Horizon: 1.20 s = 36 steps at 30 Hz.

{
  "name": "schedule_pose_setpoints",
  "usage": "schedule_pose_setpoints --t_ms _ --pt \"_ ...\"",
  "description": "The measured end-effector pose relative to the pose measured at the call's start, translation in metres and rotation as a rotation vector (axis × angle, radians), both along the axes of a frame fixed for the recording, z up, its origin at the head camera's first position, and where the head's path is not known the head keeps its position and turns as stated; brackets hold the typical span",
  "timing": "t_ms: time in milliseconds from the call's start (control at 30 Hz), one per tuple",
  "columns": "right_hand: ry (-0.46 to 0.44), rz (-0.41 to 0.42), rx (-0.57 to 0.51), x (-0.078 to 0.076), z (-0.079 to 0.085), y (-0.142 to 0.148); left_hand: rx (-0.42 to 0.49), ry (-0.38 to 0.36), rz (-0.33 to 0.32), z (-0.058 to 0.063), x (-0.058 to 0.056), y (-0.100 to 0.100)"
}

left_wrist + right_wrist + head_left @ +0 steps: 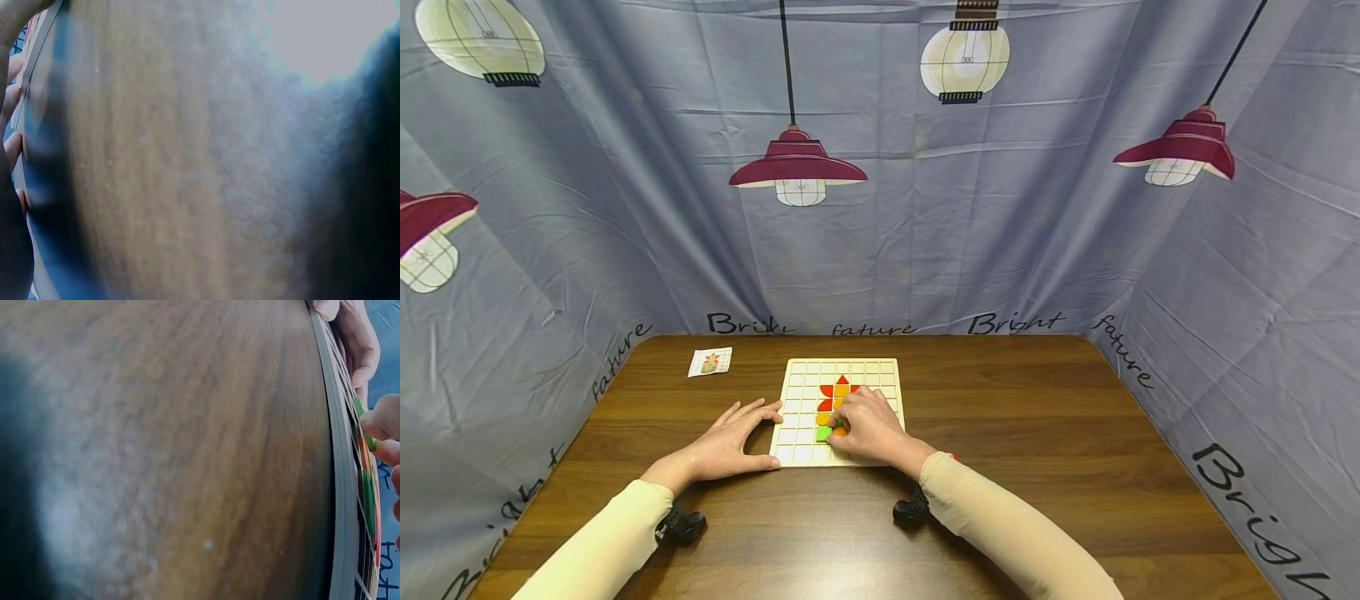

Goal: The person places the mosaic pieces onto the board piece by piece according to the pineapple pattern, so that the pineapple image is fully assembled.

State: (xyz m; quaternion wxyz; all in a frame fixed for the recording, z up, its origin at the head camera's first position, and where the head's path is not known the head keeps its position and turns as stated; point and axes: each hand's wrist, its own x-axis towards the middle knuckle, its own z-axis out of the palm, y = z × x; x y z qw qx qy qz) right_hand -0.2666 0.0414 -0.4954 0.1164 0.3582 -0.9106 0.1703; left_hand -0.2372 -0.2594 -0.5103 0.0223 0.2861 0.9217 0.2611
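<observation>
A pale gridded board (802, 367) lies on the table, with red, orange, yellow and green shape pieces set in its squares. My right hand (870, 423) is over the board and pinches a bright green square piece (823, 434) between thumb and finger. In the right wrist view this green piece (364, 425) sits at the fingertips, close over the board. The palm hides part of the pattern on the right. My left hand (730, 442) rests at the board's left edge, its thumb by the near corner and its fingertips farther up the side.
A small card (710, 362) with a pineapple picture in coloured shapes lies at the table's far left. The brown wooden table (1015, 400) reaches back to a grey-blue curtain (880, 250) printed with lamps. A black wrist device (681, 527) hangs below each cuff.
</observation>
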Motion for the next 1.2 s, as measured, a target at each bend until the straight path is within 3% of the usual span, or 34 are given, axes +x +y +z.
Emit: schedule_pose_setpoints --t_ms 567,800,1200 --pt "0.01 -0.002 -0.016 -0.001 -0.006 -0.003 -0.002 -0.002 0.0 0.001 0.001 0.001" --pt "-0.026 -0.008 0.004 -0.002 -0.002 0.0 -0.002 -0.003 -0.002 0.002 0.001 0.001" --pt "-0.107 -0.033 -0.107 -0.013 0.024 0.054 -0.008 0.003 -0.005 0.002 0.002 0.001"
